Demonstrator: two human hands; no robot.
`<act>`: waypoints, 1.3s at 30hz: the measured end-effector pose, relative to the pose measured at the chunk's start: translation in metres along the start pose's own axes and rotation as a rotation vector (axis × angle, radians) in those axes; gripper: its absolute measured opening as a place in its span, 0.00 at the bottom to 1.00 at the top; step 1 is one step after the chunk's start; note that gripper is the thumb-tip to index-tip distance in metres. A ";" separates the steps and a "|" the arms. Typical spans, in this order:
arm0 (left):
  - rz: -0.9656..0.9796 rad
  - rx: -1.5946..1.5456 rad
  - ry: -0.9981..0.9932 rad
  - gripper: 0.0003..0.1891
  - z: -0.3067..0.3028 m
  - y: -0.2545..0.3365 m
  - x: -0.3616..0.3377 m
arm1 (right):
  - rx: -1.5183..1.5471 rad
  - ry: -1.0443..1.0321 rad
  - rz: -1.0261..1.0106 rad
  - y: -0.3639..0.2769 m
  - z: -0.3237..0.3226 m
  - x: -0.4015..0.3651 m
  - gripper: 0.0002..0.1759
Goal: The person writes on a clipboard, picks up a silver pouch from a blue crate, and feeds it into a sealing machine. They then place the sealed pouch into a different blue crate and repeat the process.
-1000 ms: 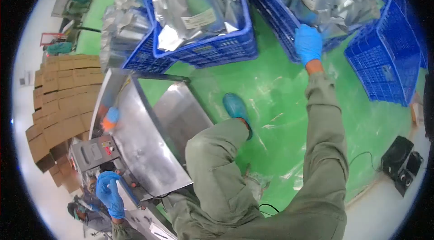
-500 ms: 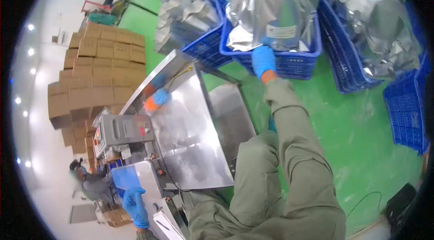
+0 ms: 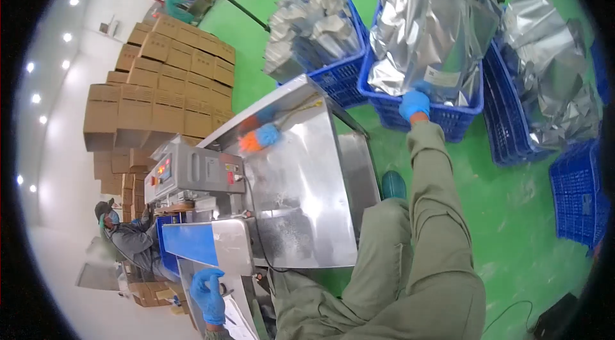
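My right hand (image 3: 415, 106), in a blue glove, reaches out at full arm's length. Its fingers are hooked over the near rim of a blue plastic crate (image 3: 442, 116), right against the lower edge of the silver foil bags (image 3: 416, 26) piled inside. One bag carries a white label (image 3: 442, 76). Low on the left, my left hand (image 3: 208, 295) is loosely curled with a gap between thumb and fingers, and nothing shows in it. It hovers near white papers (image 3: 237, 321) and the end of a machine with a blue conveyor belt (image 3: 191, 242).
A steel table (image 3: 295, 180) bears an orange-and-blue duster (image 3: 259, 138). Beside it stands a grey sealing machine (image 3: 198, 167). More foil-filled crates flank mine, at left (image 3: 336, 77) and right (image 3: 506, 109). Cardboard boxes (image 3: 170, 84) are stacked behind; a co-worker (image 3: 131, 237) is at far left.
The view has swung, so the crates, table and boxes sit farther right and mostly lower. My right hand stays at the same crate rim. The left hand keeps its curled shape.
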State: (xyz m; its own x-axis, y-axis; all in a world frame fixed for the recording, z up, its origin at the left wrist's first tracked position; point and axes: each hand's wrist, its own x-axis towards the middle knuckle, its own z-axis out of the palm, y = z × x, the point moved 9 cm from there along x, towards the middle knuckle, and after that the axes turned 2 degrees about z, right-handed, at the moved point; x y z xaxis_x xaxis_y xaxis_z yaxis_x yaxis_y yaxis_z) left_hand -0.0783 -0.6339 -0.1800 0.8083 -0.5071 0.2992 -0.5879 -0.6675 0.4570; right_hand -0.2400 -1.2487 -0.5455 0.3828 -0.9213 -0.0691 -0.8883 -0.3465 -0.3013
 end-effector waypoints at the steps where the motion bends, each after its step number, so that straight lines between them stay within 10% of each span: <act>1: 0.007 0.015 -0.046 0.06 -0.002 0.010 -0.008 | -0.005 -0.010 0.002 0.002 -0.003 -0.002 0.14; 31: -0.162 0.035 0.009 0.07 -0.048 -0.113 -0.028 | -0.446 -0.100 -0.271 0.200 -0.020 -0.473 0.12; 36: -0.354 0.070 0.122 0.10 -0.088 -0.162 -0.078 | -0.331 -0.248 -0.176 0.241 -0.017 -0.548 0.18; 39: -0.330 0.065 0.118 0.10 -0.078 -0.170 -0.079 | -0.265 -0.697 0.100 0.299 0.015 -0.594 0.20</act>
State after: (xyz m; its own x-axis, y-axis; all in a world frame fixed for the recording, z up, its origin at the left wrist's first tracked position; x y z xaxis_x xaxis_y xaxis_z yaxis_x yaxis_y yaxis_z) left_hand -0.0400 -0.4380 -0.2161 0.9509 -0.1948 0.2404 -0.2924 -0.8199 0.4923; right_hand -0.7286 -0.8027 -0.6088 0.2905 -0.6557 -0.6969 -0.9251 -0.3787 -0.0293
